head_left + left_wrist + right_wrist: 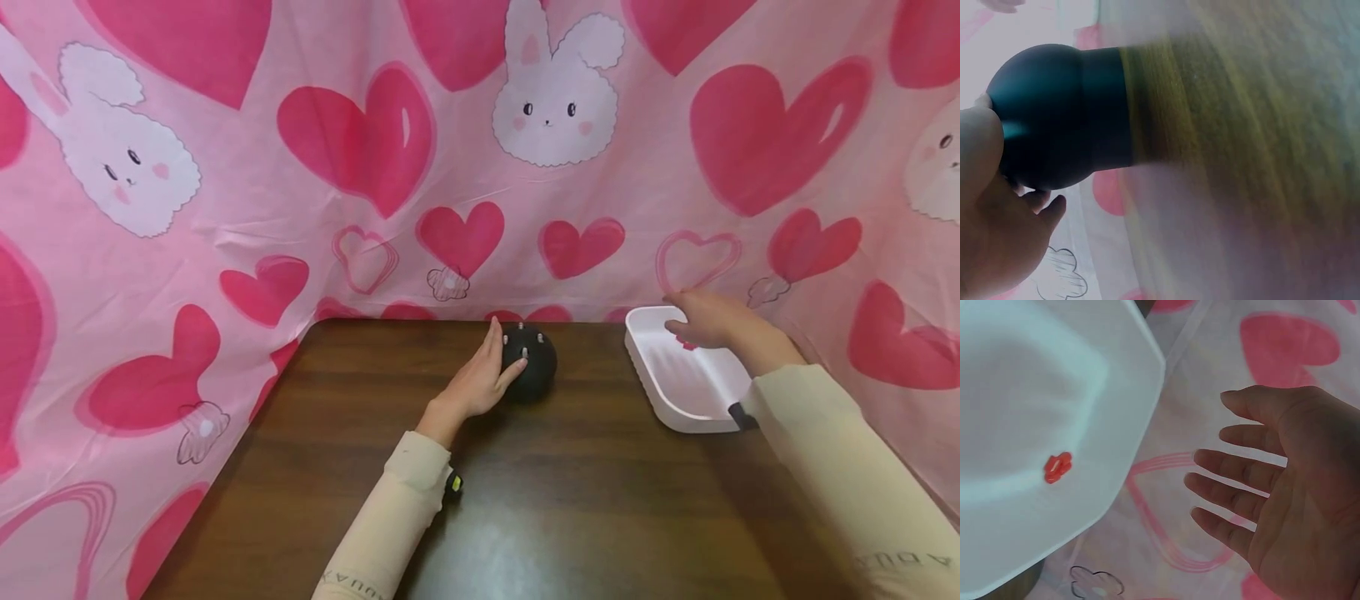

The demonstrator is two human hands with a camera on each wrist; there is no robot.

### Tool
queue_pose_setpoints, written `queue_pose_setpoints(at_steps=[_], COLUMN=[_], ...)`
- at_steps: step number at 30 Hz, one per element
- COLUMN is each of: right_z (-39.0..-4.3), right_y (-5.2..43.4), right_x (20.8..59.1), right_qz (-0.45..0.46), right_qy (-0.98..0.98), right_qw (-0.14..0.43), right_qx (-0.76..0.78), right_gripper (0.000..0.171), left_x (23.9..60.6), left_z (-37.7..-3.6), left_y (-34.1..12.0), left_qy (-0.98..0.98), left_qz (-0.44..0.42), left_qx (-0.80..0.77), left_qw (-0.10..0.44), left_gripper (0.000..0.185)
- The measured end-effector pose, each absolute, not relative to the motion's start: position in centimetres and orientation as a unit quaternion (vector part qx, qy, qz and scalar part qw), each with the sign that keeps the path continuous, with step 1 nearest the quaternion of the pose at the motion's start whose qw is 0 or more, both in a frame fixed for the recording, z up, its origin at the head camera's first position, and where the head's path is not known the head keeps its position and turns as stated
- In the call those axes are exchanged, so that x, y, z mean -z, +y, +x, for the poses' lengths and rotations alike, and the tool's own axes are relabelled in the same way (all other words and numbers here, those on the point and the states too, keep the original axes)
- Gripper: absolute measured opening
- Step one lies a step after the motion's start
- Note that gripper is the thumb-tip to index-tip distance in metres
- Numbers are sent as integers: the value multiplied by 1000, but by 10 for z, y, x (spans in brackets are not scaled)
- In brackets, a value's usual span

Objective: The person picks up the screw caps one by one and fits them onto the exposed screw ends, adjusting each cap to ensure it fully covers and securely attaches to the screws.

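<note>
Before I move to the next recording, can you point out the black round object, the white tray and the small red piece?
Black round object (536, 373): head view, on its rounded front.
White tray (697, 390): head view, on its bare inner floor.
Small red piece (1057, 467): right wrist view, on its middle.

The cloth (480, 183) is coloured pale pink and patterned with deep pink hearts (360, 137), white rabbits (557, 121) and dark-outlined flowers (448, 284). The tabletop (600, 483) is streaked in brown wood grain. The rounded object (531, 375) in the middle is coloured black and dotted with silvery pegs (540, 338). White is shown by the right-hand tray (697, 385), red by the small pieces (1058, 467) inside. The cream sleeves (393, 517) are marked with dark lettering (907, 560).
</note>
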State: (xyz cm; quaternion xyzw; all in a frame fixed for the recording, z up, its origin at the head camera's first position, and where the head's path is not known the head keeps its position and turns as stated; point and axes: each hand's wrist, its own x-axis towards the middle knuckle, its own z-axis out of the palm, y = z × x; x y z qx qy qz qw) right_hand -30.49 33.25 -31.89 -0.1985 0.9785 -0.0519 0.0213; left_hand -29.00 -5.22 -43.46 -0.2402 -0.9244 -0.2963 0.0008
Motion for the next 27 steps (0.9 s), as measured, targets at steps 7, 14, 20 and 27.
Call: queue_pose_setpoints(at_steps=[7, 14, 20, 27], right_z=[-323, -336, -338, -344], right_y=[344, 356, 358, 364], right_x=[331, 336, 344, 350], right_qz=[-176, -161, -97, -104], right_qy=[979, 980, 981, 980], right_qw=[57, 72, 116, 126], right_qx=[80, 92, 125, 111], right_gripper=[49, 40, 44, 41], left_x=[434, 431, 432, 432], left_z=[-291, -291, -288, -286], left_y=[-53, -52, -52, -52], left_qy=[-923, -919, -917, -915], left_qz=[-246, -250, -250, -253], left_qx=[297, 305, 309, 312], left_qw=[-6, -5, -23, -25], left_gripper=[94, 95, 95, 95])
